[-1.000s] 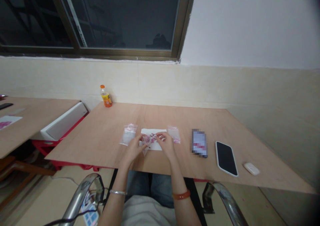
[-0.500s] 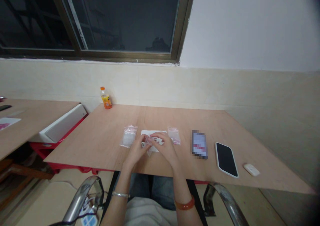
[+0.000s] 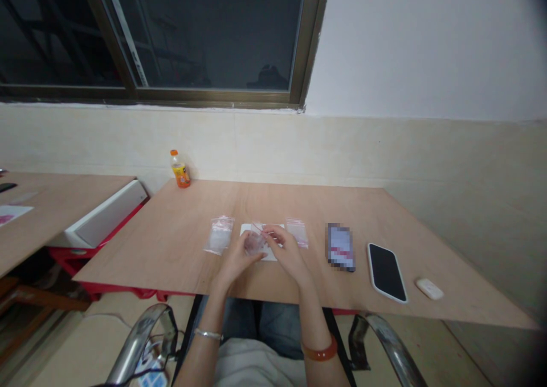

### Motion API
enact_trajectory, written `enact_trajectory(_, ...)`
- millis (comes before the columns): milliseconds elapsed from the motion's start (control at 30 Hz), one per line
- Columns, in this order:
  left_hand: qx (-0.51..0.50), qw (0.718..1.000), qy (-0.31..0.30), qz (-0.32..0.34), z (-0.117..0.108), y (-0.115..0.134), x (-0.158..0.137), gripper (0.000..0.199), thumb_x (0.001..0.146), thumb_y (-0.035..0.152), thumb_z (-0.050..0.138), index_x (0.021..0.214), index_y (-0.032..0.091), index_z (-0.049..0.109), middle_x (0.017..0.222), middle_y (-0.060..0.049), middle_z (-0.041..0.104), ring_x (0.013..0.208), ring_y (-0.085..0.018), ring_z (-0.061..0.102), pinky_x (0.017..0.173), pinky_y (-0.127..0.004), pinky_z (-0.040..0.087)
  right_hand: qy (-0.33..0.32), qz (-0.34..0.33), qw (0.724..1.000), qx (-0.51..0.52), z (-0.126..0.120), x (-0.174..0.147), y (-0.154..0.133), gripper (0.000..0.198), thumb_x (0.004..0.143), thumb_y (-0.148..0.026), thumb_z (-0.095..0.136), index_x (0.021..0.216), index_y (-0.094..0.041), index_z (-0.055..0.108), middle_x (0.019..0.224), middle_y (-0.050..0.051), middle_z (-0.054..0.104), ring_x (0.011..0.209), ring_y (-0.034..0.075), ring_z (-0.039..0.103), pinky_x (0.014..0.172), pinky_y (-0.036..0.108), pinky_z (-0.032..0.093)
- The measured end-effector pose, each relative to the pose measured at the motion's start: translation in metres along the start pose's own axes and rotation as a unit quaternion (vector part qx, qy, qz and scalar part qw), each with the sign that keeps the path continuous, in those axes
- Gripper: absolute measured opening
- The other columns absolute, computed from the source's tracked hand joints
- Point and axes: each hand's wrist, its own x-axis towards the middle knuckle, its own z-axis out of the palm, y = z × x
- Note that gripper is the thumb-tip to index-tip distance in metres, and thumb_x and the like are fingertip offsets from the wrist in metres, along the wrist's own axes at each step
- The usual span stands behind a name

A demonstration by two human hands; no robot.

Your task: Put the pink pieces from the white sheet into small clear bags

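Between my hands is a small clear zip bag (image 3: 253, 242) with a pinkish-red line along its top edge. My left hand (image 3: 237, 257) curves round the bag's left side, thumb below and fingers above. The fingertips of my right hand (image 3: 284, 247) pinch at the bag's upper right edge. Whatever is inside the bag is too small and blurred to name. Under both hands lies a white sheet (image 3: 270, 256), partly covered. To the left rests a clear zip bag with pale contents (image 3: 219, 235), and to the right another clear zip bag (image 3: 298, 232).
Right of the bags on the wooden table (image 3: 171, 250) lie a blurred-out phone (image 3: 341, 248), a white-framed dark tablet-like device (image 3: 387, 273) and a small white case (image 3: 429, 289). An orange drink bottle (image 3: 181, 171) stands at the back left. Metal chair arms flank me.
My hands have parted slightly, and the bag now shows more fully between them with its red edge raised. My right fingers have shifted to its upper right.
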Motion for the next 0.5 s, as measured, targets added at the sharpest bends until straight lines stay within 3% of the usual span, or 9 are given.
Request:
enact_trajectory(167,-0.007,1.000,0.019,-0.009,0.002,0.003,0.002,0.035,0.058,0.031,0.078,0.082,0.017,0.057,0.072,0.003,0.056,0.065,-0.012,0.048,0.060,-0.022,0.037,0.022,0.018,0.999,0.043,-0.005,0.001,0.006,0.021,0.083,-0.036,0.052,0.086,-0.018,0.063,0.082,0.004,0.066,0.074,0.017,0.062,0.067,0.029,0.048)
enact_trajectory(367,-0.140,0.989,-0.015,-0.040,-0.004,0.021,0.002,0.024,0.080,0.038,0.058,0.084,0.015,0.065,0.076,-0.002,0.063,0.070,-0.013,0.055,0.064,-0.023,0.043,0.055,0.024,0.994,0.092,-0.012,0.004,0.011,0.028,0.082,-0.046,0.054,0.084,-0.019,0.059,0.083,0.005,0.066,0.070,0.016,0.062,0.062,0.027,0.049)
enact_trajectory(500,-0.198,0.978,-0.001,-0.068,-0.010,0.024,0.002,0.021,0.077,0.035,0.063,0.078,0.014,0.067,0.072,-0.002,0.066,0.069,-0.014,0.058,0.065,-0.023,0.045,0.092,0.022,0.989,0.111,-0.016,0.003,0.009,0.026,0.080,-0.045,0.058,0.082,-0.019,0.058,0.079,0.004,0.067,0.072,0.017,0.063,0.064,0.027,0.049)
